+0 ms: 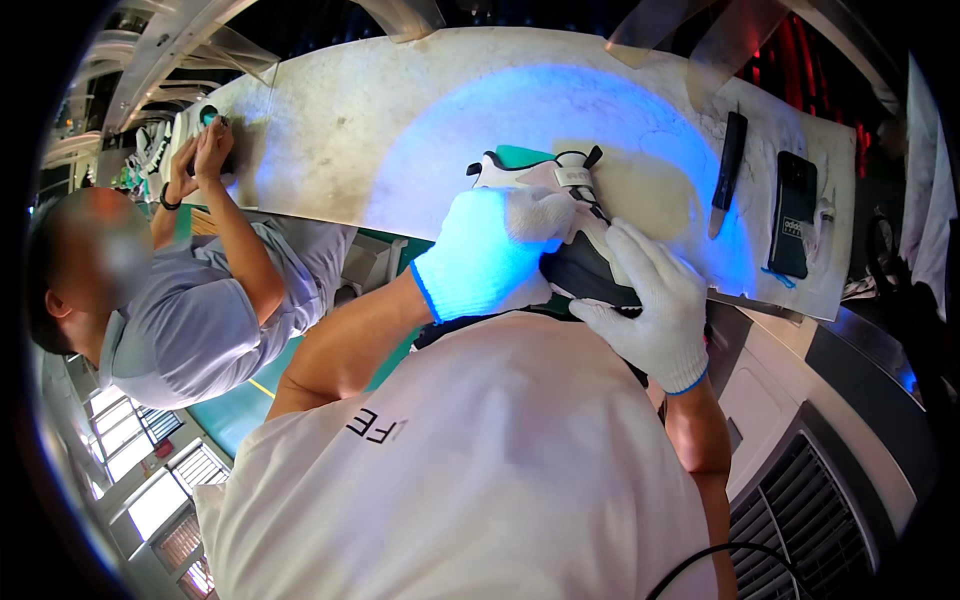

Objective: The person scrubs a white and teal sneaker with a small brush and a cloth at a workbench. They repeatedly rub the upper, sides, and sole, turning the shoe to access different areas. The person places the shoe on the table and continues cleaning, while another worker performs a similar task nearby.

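A white and black sneaker [590, 250] with a teal lining lies tilted at the table's near edge, its dark toe toward me. My left hand [495, 250], in a white knit glove with a blue cuff, is closed around the sneaker's left side, the fingertips near the laces. Bright blue light falls on that glove. My right hand [660, 300], gloved alike, grips the toe end from the right, with fingers along the upper and the thumb below the toe. Part of the sneaker's side is hidden behind the left glove.
The pale worktable [330, 130] curves across, lit by a blue circle. To the right lie a black-handled knife [731, 170] and a black phone [794, 215], with a clear slender tube [822, 225] beside it. At left, a co-worker [200, 300] handles a dark and teal item.
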Motion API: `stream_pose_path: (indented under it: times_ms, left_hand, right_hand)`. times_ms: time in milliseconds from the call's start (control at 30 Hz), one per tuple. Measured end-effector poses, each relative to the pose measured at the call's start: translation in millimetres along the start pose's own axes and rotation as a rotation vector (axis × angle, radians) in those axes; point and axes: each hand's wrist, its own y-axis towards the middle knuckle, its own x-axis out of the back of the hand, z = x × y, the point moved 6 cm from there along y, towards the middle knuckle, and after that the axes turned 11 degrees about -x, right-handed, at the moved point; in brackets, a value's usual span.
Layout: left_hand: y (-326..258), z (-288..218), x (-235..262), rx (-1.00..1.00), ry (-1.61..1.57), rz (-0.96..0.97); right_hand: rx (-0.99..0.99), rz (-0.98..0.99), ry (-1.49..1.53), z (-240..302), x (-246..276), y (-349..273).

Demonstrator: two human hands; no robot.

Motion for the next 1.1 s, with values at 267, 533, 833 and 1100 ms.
stream_pose_path:
  times_ms: [267, 533, 833, 1100]
  left_hand:
    - [16.6, 2.8, 4.9, -0.088, 0.002, 0.132]
    - [7.9, 64.9, 16.3, -0.021, -1.123, -0.124]
    - [-80.3, 101.7, 15.8, -0.193, -0.045, -0.480]
    - [-20.3, 6.5, 107.2, -0.279, -0.044, -0.107]
  right_hand:
    - [-0.422, 0.256, 0.073, 19.7, -16.5, 40.1]
    - [-0.603, -0.134, -0.029, 8.1, -12.4, 27.2]
    - [-0.450, -0.478, 0.197, -48.2, -22.1, -23.7]
    - [-0.684, -0.236, 0.937, -106.5, -28.3, 62.1]
